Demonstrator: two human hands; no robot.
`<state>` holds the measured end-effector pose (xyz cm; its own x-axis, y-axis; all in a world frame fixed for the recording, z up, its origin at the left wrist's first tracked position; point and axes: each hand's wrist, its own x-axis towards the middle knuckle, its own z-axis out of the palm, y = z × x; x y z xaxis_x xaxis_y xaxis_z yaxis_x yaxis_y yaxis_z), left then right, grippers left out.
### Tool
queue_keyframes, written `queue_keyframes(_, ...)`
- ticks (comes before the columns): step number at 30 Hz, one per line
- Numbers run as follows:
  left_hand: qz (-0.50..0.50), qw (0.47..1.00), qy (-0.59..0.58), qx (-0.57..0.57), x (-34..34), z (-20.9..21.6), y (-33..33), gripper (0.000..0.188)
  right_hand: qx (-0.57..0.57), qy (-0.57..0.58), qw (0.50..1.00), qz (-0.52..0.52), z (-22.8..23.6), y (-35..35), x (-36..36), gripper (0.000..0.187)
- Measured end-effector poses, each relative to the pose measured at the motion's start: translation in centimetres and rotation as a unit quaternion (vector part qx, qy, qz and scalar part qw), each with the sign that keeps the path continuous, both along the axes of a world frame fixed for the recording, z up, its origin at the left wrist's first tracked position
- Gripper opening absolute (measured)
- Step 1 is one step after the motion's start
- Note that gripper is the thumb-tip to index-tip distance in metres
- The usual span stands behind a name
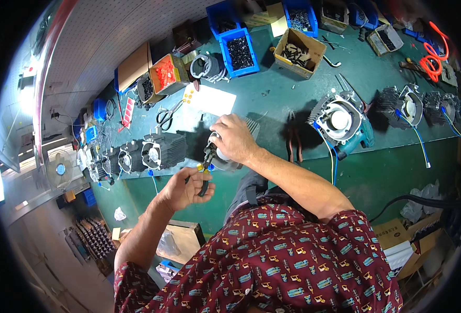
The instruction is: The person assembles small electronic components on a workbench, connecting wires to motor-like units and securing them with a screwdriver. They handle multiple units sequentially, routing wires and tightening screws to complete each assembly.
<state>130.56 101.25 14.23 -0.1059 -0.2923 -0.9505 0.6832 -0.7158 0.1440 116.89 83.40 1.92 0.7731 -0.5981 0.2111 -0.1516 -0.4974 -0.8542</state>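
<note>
My right hand (pixel 235 140) is curled over the top of a grey finned metal motor housing (pixel 250 129) at the bench's near edge, steadying it. My left hand (pixel 181 190) is closed round the dark handles of a pair of pliers (pixel 207 175), which show bits of yellow. The jaws reach up to the left side of this housing; what they grip there is too small to make out. Behind the right hand lies a white sheet of paper (pixel 215 100) with small yellow pieces at its left end. Black-handled scissors (pixel 166 119) lie left of the paper.
More finned housings (pixel 160 151) stand in a row at left; others (pixel 340 120) with trailing wires stand at right, one by a teal power tool (pixel 365 136). Red-handled pliers (pixel 294 141) lie between. Blue bins (pixel 241 52) and a box of orange parts (pixel 167 74) line the back.
</note>
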Motion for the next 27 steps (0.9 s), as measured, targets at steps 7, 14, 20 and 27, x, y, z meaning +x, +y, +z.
queue_keyframes(7, 0.057, 0.997, 0.042, 0.013, 1.0, -1.1, 1.0, 0.047, 0.009, 0.020, 0.999, 0.048, -0.2, 0.7, -0.5, 0.026)
queue_keyframes(14, 0.056, 0.997, 0.026, 0.044, 0.8, -1.6, 0.6, 0.046, 0.003, 0.013, 0.999, 0.049, -0.6, 0.9, -0.5, 0.026)
queue_keyframes(20, 0.056, 0.996, 0.006, 0.065, -0.4, -1.9, 0.5, 0.046, -0.016, 0.003, 0.999, 0.043, -0.3, 1.5, -0.5, 0.024)
queue_keyframes(27, 0.054, 0.996, -0.013, 0.069, -1.0, -2.0, 0.6, 0.043, -0.017, -0.017, 0.999, 0.033, -0.3, 1.5, -0.4, 0.022)
